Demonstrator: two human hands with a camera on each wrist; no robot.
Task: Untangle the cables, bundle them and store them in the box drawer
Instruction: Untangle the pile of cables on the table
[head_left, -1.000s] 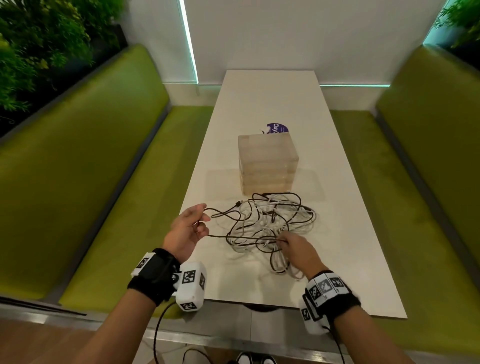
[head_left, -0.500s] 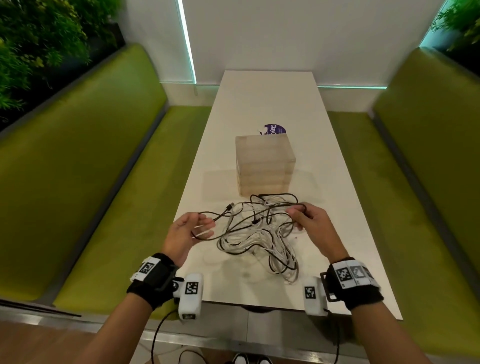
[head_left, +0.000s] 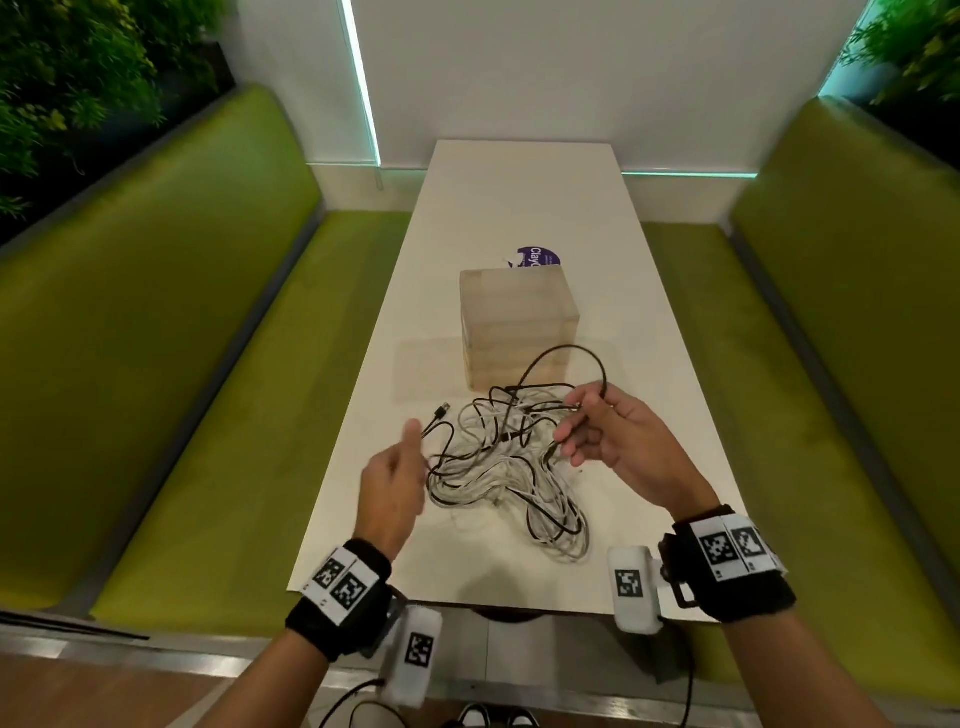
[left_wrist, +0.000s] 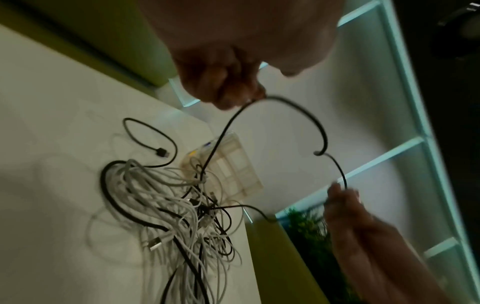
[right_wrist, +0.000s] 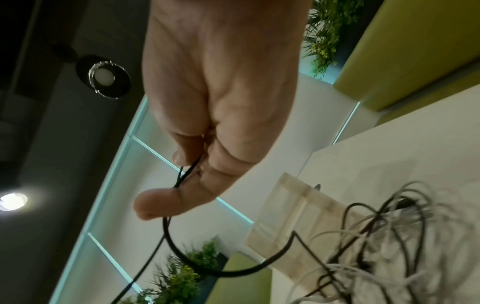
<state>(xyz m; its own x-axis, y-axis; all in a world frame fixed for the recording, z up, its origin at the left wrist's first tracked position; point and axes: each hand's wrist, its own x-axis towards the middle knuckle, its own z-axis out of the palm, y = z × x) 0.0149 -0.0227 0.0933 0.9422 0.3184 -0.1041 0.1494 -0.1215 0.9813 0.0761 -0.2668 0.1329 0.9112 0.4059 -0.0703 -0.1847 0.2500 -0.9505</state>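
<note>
Your right hand (head_left: 618, 441) is raised above the long white table (head_left: 519, 208), thumb and fingers pinching a thin black cable (head_left: 566, 358). That cable arches up from your fingertips in a loop in front of the translucent, cube-shaped plastic drawer box (head_left: 517, 322) and drops back into the heap. From the right wrist camera you see two strands of it passing between thumb and forefinger.

Your left hand (head_left: 395, 483) hovers at the left edge of the heap. In the head view it is blurred and looks loosely extended; in the left wrist view its fingers (left_wrist: 228, 82) are curled with the tips pressed on the black cable, so it pinches the same strand that runs across to your right hand (left_wrist: 345, 205).

The tangled heap of white and black cables (head_left: 509, 467) lies on the table between your hands, just in front of the drawer box, its far edge close against the box's front. One black USB plug (head_left: 441, 412) sticks out at the heap's far left, lying flat on the table. A purple round sticker (head_left: 540, 255) shows just behind the box. Green upholstered benches (head_left: 156, 338) flank the table on both sides.
</note>
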